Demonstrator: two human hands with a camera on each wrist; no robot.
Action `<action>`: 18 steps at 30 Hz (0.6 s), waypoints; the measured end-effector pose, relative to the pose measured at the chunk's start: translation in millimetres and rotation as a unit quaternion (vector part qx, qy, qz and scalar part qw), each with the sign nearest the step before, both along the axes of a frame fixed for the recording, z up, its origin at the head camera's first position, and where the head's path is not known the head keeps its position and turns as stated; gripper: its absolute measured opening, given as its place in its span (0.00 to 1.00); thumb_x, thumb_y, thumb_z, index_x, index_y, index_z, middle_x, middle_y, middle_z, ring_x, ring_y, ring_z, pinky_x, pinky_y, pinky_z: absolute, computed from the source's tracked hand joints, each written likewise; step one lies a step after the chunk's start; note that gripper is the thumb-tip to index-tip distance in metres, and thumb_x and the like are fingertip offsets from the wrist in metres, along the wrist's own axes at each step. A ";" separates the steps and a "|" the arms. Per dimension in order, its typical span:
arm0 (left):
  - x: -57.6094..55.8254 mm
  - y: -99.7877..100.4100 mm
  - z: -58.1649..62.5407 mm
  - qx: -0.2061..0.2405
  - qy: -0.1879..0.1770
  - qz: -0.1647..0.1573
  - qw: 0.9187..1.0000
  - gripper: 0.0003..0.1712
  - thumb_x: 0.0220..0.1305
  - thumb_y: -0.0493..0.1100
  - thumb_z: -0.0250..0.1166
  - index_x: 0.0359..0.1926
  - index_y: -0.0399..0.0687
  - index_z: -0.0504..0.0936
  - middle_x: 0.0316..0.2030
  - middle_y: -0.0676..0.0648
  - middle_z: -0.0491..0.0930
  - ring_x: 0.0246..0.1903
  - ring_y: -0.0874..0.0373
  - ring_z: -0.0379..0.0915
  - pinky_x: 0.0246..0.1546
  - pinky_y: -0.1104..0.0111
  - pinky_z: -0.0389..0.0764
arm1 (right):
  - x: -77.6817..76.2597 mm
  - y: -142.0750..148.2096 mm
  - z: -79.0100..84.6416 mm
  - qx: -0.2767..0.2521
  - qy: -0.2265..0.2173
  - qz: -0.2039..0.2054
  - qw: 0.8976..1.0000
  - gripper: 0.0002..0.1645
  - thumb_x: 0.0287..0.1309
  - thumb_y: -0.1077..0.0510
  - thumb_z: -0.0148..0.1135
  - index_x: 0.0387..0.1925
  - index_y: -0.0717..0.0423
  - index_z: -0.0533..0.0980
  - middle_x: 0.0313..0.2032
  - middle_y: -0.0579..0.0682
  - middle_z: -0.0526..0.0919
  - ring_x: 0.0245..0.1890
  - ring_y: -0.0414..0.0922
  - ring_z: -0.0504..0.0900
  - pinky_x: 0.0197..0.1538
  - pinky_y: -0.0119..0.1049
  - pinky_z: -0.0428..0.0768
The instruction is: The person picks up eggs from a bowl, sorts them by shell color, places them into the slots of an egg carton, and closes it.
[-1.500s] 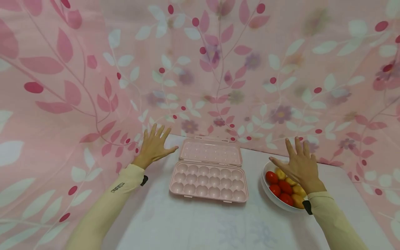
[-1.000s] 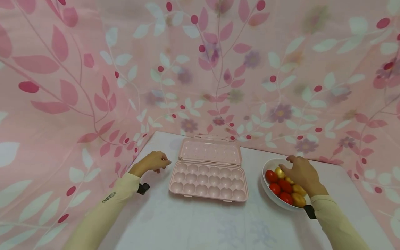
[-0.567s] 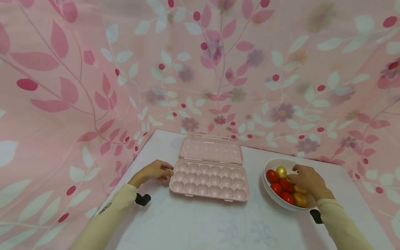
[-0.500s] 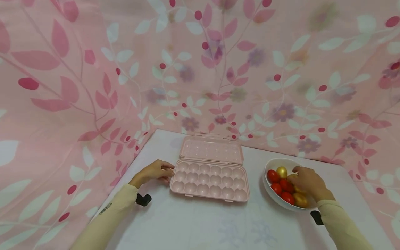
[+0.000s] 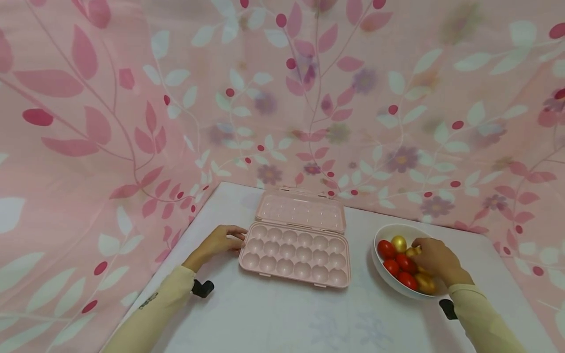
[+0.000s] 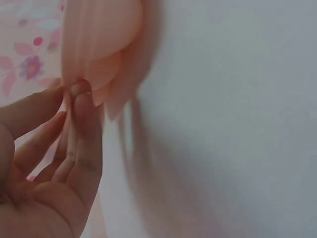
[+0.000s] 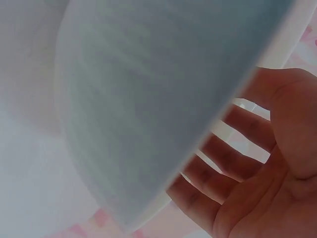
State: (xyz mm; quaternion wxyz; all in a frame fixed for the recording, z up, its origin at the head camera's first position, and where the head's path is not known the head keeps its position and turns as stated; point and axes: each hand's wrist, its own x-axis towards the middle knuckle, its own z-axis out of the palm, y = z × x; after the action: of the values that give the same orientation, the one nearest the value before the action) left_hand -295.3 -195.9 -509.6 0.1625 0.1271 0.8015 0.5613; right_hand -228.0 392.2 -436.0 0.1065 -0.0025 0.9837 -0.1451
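A pink egg box (image 5: 295,252) lies open on the table, its dimpled tray towards me and its lid (image 5: 301,210) folded back. At the tray's left end my left hand (image 5: 217,241) pinches the edge; in the left wrist view thumb and fingertips meet on the pink rim. A white bowl (image 7: 148,99) to the right holds several red eggs (image 5: 406,280) and gold eggs (image 5: 398,243). Reaching over the bowl's far right side, my right hand (image 5: 439,259) curls its fingers around a gold egg (image 5: 413,251). The bowl's wall hides those fingertips in the right wrist view.
A white cloth (image 5: 265,318) covers the table. Pink floral fabric (image 5: 282,108) hangs along the back and left side. Between the egg box and the bowl runs a strip of bare cloth.
Both hands were raised with spread fingers. The left came down onto the tray's left edge, and the tray tilted slightly. The right lowered into the bowl and curled around a gold egg.
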 end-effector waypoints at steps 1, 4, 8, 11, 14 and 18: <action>2.0 -1.0 0.3 0.004 0.002 -0.011 1.000 0.28 0.57 0.32 0.68 0.59 0.32 0.75 0.47 0.35 0.80 0.37 0.51 0.82 0.39 0.62 0.85 | 0.7 0.3 -0.2 -0.002 -0.005 -0.003 1.000 0.25 0.54 0.56 0.64 0.50 0.68 0.76 0.38 0.60 0.81 0.37 0.57 0.75 0.40 0.59 0.78; 9.2 -3.7 3.9 0.027 -0.009 -0.053 0.998 0.33 0.57 0.29 0.67 0.64 0.28 0.68 0.55 0.31 0.74 0.46 0.47 0.80 0.43 0.64 0.84 | 2.5 1.0 -0.7 0.004 -0.011 -0.003 1.000 0.25 0.53 0.57 0.64 0.51 0.68 0.76 0.39 0.60 0.80 0.38 0.57 0.75 0.39 0.58 0.79; 17.0 -5.6 8.5 0.053 -0.016 -0.093 0.994 0.40 0.56 0.28 0.67 0.68 0.26 0.60 0.62 0.28 0.65 0.55 0.40 0.74 0.48 0.66 0.81 | 1.9 1.2 1.1 0.022 0.002 0.012 1.000 0.22 0.53 0.59 0.64 0.49 0.68 0.78 0.40 0.62 0.81 0.38 0.58 0.76 0.40 0.59 0.79; 18.6 -5.5 7.8 0.069 -0.012 -0.101 0.992 0.43 0.55 0.26 0.66 0.69 0.25 0.56 0.64 0.28 0.62 0.58 0.36 0.70 0.51 0.64 0.81 | -0.8 -0.1 4.4 0.033 0.012 0.028 0.999 0.19 0.53 0.61 0.63 0.46 0.67 0.80 0.41 0.64 0.81 0.39 0.60 0.76 0.43 0.62 0.78; 18.4 -5.7 3.3 0.080 -0.008 -0.097 0.992 0.45 0.54 0.24 0.66 0.70 0.27 0.55 0.64 0.28 0.61 0.59 0.36 0.69 0.52 0.62 0.80 | -4.4 -1.2 4.2 0.037 0.022 0.042 0.998 0.16 0.53 0.63 0.63 0.43 0.67 0.81 0.39 0.64 0.82 0.39 0.61 0.77 0.45 0.64 0.77; 19.1 -7.8 -3.2 0.090 -0.002 -0.101 0.991 0.48 0.54 0.24 0.67 0.73 0.32 0.53 0.67 0.29 0.59 0.60 0.35 0.67 0.53 0.62 0.79 | -7.1 -2.9 2.0 0.031 0.021 0.045 0.998 0.15 0.52 0.64 0.63 0.42 0.68 0.81 0.36 0.63 0.82 0.36 0.59 0.78 0.47 0.65 0.77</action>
State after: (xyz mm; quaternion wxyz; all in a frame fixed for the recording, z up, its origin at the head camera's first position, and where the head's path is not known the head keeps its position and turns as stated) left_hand -276.2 -203.7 -512.8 0.2076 0.2208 0.7306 0.6119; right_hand -235.1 389.3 -434.0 0.0925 -0.0468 0.9886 -0.1096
